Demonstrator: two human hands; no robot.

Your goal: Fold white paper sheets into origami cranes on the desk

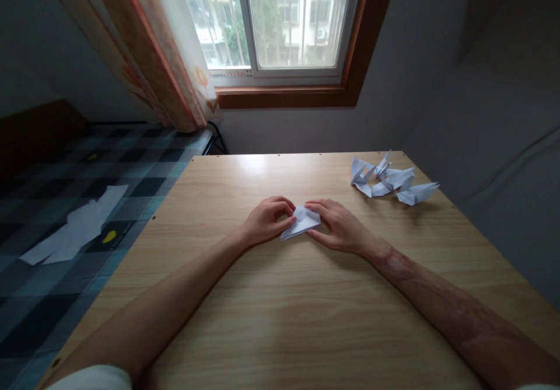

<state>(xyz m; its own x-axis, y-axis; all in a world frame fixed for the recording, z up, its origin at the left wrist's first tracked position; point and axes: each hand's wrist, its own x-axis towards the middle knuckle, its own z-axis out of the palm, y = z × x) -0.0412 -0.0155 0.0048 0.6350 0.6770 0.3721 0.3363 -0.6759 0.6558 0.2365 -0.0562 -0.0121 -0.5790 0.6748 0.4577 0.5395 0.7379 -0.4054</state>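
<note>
Head cam: both hands on one little piece of folded white paper (305,222), mid-table.
Left hand (269,219) has its edge pinched between thumb and fingers, right hand (339,225) grips the other side, thumb nearest the camera. It's over the wood-grain table (262,314); bunch of white origami birds (400,178) sits at the far right, paper strips (83,226) on the checked bed (39,296) off left.

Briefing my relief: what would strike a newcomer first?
The bright glass window at top centre likely draws eyes first. Mid-picture, the left hand and right hand hold a small folded white paper over the pale wooden table. Pointed white paper figures cluster near its far right corner.
</note>
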